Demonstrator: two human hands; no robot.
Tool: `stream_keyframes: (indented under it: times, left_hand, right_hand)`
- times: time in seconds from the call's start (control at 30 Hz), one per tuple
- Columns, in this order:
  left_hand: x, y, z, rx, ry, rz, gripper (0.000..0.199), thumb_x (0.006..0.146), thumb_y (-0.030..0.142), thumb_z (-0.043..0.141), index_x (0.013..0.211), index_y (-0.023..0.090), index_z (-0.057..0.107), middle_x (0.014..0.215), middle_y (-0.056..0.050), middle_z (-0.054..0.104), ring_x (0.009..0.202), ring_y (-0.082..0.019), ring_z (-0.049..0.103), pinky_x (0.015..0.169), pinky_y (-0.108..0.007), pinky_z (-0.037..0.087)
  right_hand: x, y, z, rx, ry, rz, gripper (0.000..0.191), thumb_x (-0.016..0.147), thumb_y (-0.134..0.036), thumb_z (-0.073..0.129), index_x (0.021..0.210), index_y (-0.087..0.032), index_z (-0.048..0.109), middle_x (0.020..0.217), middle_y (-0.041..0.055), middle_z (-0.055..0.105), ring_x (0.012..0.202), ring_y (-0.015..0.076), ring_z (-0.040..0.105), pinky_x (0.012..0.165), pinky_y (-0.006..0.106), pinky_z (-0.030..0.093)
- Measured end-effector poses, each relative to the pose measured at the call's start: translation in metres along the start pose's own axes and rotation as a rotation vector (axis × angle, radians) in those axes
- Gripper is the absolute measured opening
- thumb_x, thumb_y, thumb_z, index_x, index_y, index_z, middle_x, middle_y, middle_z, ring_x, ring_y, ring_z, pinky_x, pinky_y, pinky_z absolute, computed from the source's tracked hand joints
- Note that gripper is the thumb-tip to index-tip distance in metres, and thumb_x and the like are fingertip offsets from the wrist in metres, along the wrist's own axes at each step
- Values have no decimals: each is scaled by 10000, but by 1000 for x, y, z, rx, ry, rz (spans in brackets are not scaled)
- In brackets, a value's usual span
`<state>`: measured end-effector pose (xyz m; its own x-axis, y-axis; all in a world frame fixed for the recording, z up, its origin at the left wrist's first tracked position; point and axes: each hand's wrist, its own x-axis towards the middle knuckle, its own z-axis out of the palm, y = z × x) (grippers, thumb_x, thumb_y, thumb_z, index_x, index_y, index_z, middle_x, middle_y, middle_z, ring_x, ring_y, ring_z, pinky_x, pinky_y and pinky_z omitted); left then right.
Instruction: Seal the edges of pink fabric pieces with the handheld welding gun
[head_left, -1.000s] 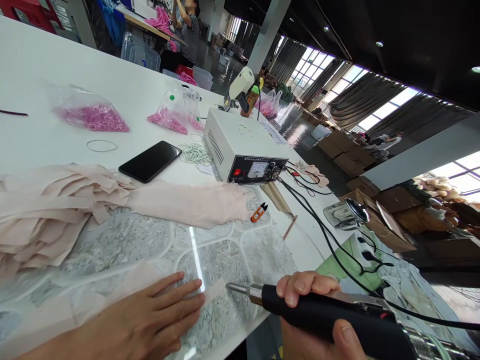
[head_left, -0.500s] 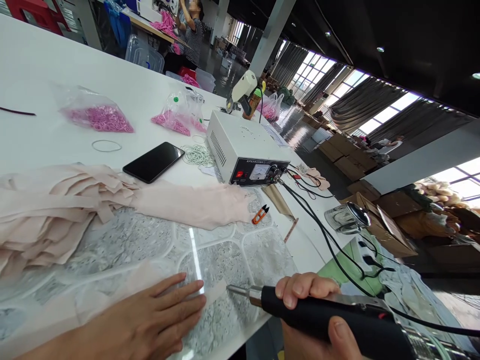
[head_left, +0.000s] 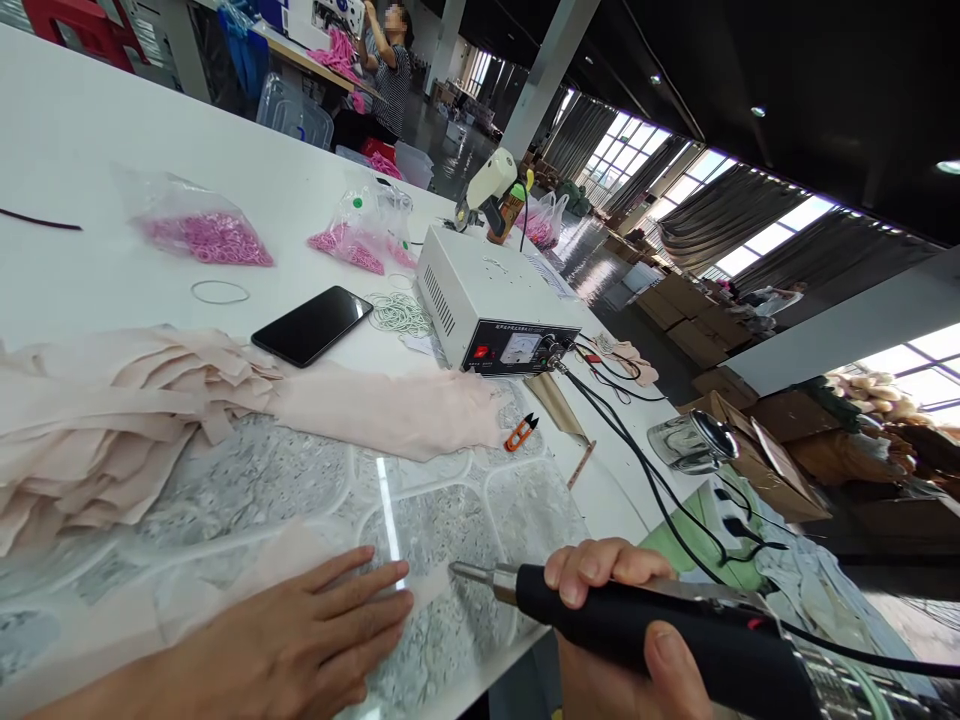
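My left hand [head_left: 292, 625] lies flat, fingers stretched, on a thin pale pink fabric piece [head_left: 433, 585] near the table's front edge. The fabric's narrow end sticks out past my fingertips. Wrapped around a black handheld ultrasonic tool [head_left: 615, 625] is my right hand [head_left: 600, 568], its thumb along the near side. The tool's slim metal tip points left and meets the end of the fabric; whether it presses on it I cannot tell. Beneath lies a clear-coated grey stone-pattern mat [head_left: 431, 520]. Further back, a pale pink fabric length [head_left: 390, 405] runs out from a layered fabric pile [head_left: 112, 430].
A white control box [head_left: 495, 290] with black cables [head_left: 637, 455] stands behind the mat. Orange thread snips [head_left: 521, 432], a phone [head_left: 313, 326], pale elastic loops [head_left: 400, 314] and bags of pink rings [head_left: 210, 238] lie around. A glass jar [head_left: 690, 440] is at right. Someone [head_left: 386, 80] works at a far table.
The tool's tip has shifted slightly left along the fabric's end, with my right hand moving along. My left hand stays put. The view has tilted a little.
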<state>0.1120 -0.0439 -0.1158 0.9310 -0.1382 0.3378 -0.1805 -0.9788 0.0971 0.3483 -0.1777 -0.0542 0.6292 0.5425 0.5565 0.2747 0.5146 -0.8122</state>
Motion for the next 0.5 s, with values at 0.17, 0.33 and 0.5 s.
stream_keyframes:
  times: [0.17,0.33,0.5]
  left_hand:
    - [-2,0,2,-124,19,-33,608,991,145,657,1562,162,450,1541,-30,550,1510,-182,395,1290,-316,206]
    - [-1,0,-1,-140,-23,-33,579,1028,141,600,1579,161,420,1565,-36,512,1514,-192,387,1296,-351,186]
    - [7,1,-13,-142,46,-37,498,1011,146,624,1499,165,529,1488,-17,610,1446,-180,498,1266,-307,305]
  right_hand:
    - [-1,1,4,53,20,36,212,869,-443,571,884,-237,618,711,-19,526,490,139,512,483,323,457]
    - [2,-1,6,69,62,84,203,821,-429,636,801,-227,638,668,-17,567,459,147,523,466,342,491]
    - [2,-3,7,84,29,60,203,818,-423,653,813,-220,657,667,-23,569,468,135,531,461,315,505]
